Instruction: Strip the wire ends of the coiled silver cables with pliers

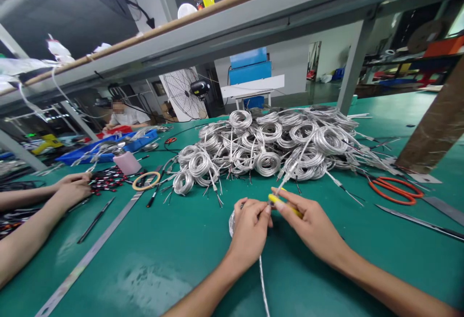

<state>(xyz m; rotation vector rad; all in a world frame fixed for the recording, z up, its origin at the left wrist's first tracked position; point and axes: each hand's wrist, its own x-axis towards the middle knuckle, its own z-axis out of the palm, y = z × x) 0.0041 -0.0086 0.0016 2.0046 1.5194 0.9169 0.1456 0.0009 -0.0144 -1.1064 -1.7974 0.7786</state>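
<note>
Plenty in play: left hand (250, 223) clamped on a cable (263, 283), right hand (310, 220), just alongside, tight round a yellow tool (296, 210), silver coils (308, 158) heaped beyond!

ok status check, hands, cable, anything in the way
Left hand gripping cable. Right hand holding yellow tool close by left fingertips. Cable trailing toward near edge of view. Coil pile just ahead, scissors off right.
</note>
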